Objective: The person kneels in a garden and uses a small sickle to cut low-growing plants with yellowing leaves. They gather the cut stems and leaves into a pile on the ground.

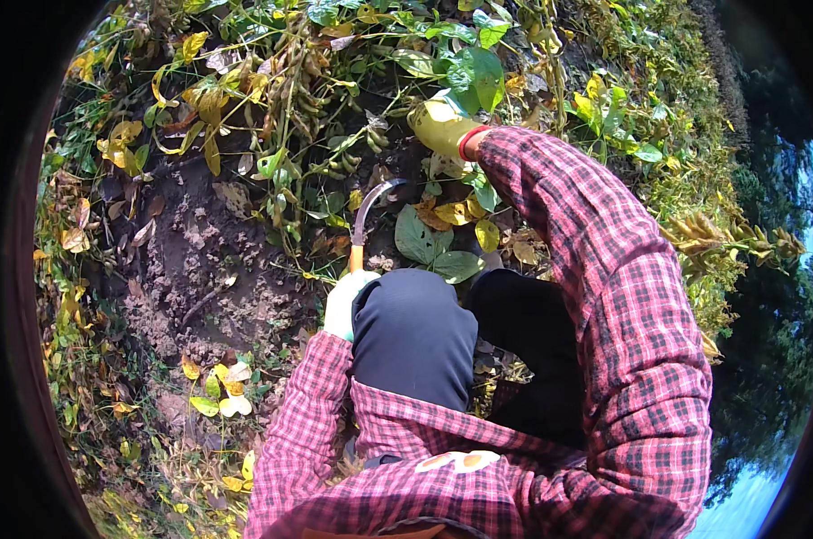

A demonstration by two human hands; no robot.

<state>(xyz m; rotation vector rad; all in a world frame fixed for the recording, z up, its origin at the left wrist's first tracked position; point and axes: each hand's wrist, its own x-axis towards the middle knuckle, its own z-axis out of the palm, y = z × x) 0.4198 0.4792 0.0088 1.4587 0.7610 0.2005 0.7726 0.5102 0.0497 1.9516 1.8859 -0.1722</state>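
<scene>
My left hand (342,304), in a pale glove, is closed round the orange handle of a sickle (368,214) beside my knee. The curved blade points up and bends to the right, over the soil at the foot of the plants. Farther out, my right hand (438,128), in a yellow-green glove with a red cuff, reaches in among the soybean plants (285,99). It looks rounded and closed, but its fingertips and anything in them are hidden. Green leaves (474,79) stand right against it. Pods hang in clusters (357,151) left of this hand.
Bare lumpy soil (195,260) with dry leaves lies to the left. My bent knee in dark trousers (415,328) is close to the sickle handle. More yellowing plants (685,117) run along the right, with a podded stem (730,238) beyond my right sleeve. Trees (775,359) stand farther right.
</scene>
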